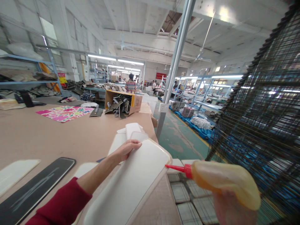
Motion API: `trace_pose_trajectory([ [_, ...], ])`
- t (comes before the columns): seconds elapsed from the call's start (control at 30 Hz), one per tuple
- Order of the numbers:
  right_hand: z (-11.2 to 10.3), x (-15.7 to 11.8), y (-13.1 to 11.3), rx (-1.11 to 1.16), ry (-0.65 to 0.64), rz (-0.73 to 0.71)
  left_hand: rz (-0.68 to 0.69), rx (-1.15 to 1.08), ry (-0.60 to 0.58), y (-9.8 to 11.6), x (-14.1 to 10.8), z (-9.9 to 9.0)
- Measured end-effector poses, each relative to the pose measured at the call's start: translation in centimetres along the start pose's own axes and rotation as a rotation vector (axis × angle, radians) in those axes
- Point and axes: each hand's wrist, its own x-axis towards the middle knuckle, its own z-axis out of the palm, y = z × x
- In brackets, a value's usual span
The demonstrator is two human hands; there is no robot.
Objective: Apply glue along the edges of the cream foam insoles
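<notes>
Head camera is showing me the left hand [127, 149] pinching a white round-cornered panel [132, 178] by its left edge, and the right hand [234, 206] is grasping a squeeze bottle [226, 176] of amber liquid [208, 186] from below, though I am unable to tell how hard it is pressing. The panel is slanting over the brown tabletop [93, 136] near its edge, and the red nozzle [178, 168] is pointing at the rim by the far right corner, touching or just short of it, I cannot tell. What is worrying me is a heavy squeeze flooding the rim and smearing the white face; equally, a nozzle push against that one-sided pinch could be twisting the panel loose toward the pale pieces [180, 191] lying below
</notes>
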Motion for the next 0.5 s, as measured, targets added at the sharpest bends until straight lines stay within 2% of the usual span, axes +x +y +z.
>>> trace_pose_trajectory([
  [0.1,-0.4,0.2,0.8,0.047,0.031,0.033,-0.004,-0.018,-0.013,-0.2,0.2,-0.2],
  [0.27,-0.6,0.6,1.4,0.090,0.004,0.077,0.016,-0.032,-0.029,-0.6,0.4,-0.7],
  [0.5,-0.2,1.1,2.0,0.079,-0.015,0.048,0.001,-0.038,-0.064,-0.8,0.2,-0.8],
])
